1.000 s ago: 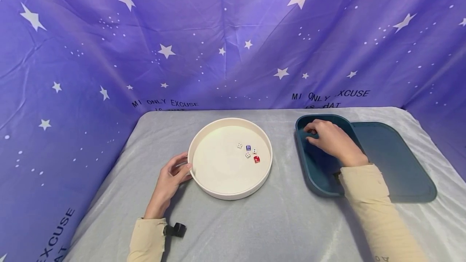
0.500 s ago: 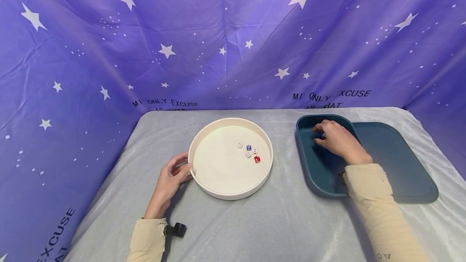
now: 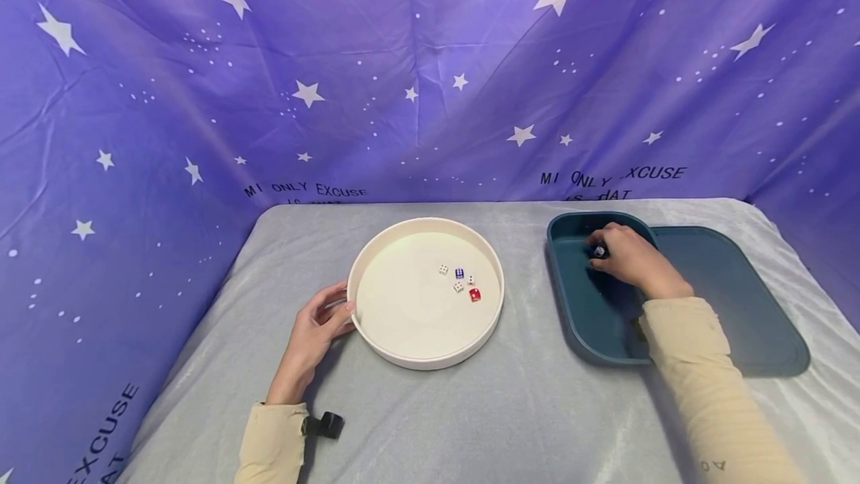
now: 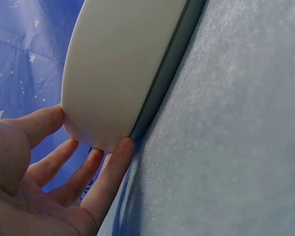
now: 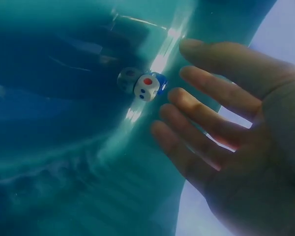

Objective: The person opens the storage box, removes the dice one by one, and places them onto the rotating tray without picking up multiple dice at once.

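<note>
In the head view, my left hand [image 3: 317, 334] holds the side of a cream round tray [image 3: 396, 320]. The left wrist view has the thumb [image 4: 46, 124] at its rim and the fingers [image 4: 105, 187] against its outer wall. Several dice lie towards the tray's right side, among them a red die [image 3: 475, 295] and a blue die [image 3: 460, 273]. My right hand [image 3: 631, 260] is inside a teal box [image 3: 563, 305]. Its spread fingers [image 5: 206, 113] are close to a white die [image 5: 146, 88] and a blue die behind it, with a gap between.
A flat teal panel [image 3: 732, 297] lies against the box's right side. Grey cloth [image 3: 510, 409] covers the table. Behind it hangs a purple curtain [image 3: 430, 95] with white stars.
My right hand has moved slightly right and towards me inside the teal box, and a die there has come into sight by its fingers. The left hand and tray stay put.
</note>
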